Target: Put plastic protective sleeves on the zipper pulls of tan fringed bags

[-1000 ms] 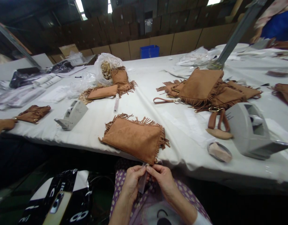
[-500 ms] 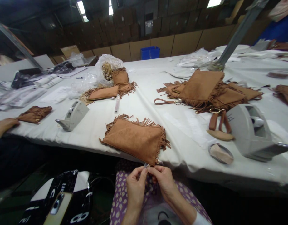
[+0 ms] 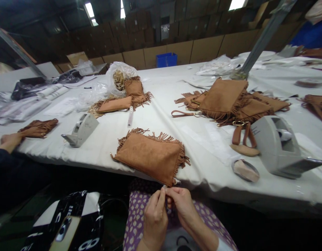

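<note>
Workshop bench: long table (image 3: 105,153) under a white cloth, creased and faintly shiny, with cardboard cartons (image 3: 161,52) stacked along the back wall. A fringed clutch (image 3: 150,155) lies flat near the front edge. Its near corner sits just over the lip, right above both hands.

Left hand (image 3: 155,216) and right hand (image 3: 180,204) meet fingertip to fingertip below the table edge. Each is closed in a tight pinch on a small fitting (image 3: 164,187) at that corner. It is too small to tell what it is, or whether it is fixed to the clutch.

Risks, as judged:
- The pinch is fine and the piece tiny, so a slip would likely drop it into the dark gap between lap and table.
- If the piece is attached, a hard pull could drag the clutch off the smooth cloth, since its corner overhangs.
- Loose fringe hangs close to the fingers and could snag.

Materials:
- The clutch is tan and suede-like, matte and soft, a flat rectangle with cut fringe along its far and right sides.
- A pile of fringed bags (image 3: 226,99) of the same stuff lies to the right.
- A grey tape dispenser (image 3: 279,146) of hard plastic, wedge-shaped, stands well apart from the hands.
- A co-worker's hand (image 3: 10,141) rests at the far left edge.
</note>
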`<action>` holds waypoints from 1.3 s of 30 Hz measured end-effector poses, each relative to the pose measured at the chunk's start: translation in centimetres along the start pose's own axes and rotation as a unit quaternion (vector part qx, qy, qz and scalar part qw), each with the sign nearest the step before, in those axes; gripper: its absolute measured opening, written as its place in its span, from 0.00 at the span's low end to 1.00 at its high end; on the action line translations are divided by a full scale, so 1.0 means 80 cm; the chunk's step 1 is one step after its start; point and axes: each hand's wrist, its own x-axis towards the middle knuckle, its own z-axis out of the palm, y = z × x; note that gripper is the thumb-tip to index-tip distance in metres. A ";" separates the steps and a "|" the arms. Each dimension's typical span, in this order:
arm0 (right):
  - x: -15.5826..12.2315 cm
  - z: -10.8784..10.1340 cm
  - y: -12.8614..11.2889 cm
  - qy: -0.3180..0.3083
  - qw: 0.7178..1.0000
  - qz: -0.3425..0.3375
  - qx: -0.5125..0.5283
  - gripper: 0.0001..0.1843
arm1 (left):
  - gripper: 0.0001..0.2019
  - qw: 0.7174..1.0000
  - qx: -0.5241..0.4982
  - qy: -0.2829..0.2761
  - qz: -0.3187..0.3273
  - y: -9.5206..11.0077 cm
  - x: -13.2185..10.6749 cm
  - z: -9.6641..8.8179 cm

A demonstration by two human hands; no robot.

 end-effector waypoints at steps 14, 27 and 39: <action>0.007 -0.002 -0.003 0.014 0.994 -0.067 -0.084 0.25 | 0.18 0.973 -0.065 -0.111 -0.191 -0.017 -0.042 -0.034; 0.009 -0.011 -0.004 0.021 0.977 -0.135 -0.164 0.26 | 0.24 0.838 -0.348 -0.153 -0.391 0.034 0.062 -0.017; -0.004 -0.040 -0.029 -0.046 0.911 -0.213 -0.349 0.21 | 0.22 0.906 -0.237 -0.075 -0.342 0.031 0.053 -0.003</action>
